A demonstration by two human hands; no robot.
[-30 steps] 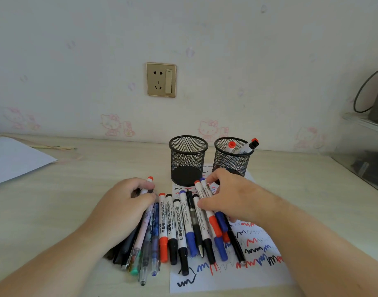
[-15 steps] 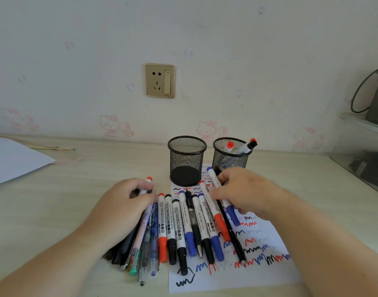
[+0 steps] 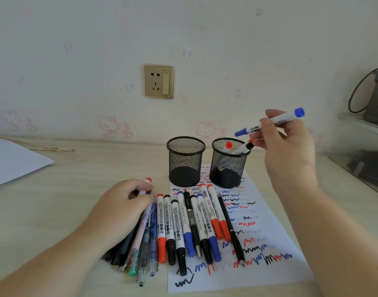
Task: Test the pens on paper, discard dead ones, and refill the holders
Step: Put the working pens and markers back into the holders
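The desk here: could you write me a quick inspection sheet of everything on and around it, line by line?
Surface: pale wooden desk, against a wall.
Job's things: scribbled test paper under a row of markers and pens; left mesh holder looks empty; right mesh holder has two markers in it.
Clutter: blank white sheet at far left.
Hands: right hand holds a blue marker in the air above the right holder; left hand rests on the pen pile, fingers curled on a red-tipped marker.
Cables: a dark loop at far right.
Surroundings: gold wall socket, pink cat stickers, glass shelf at right.
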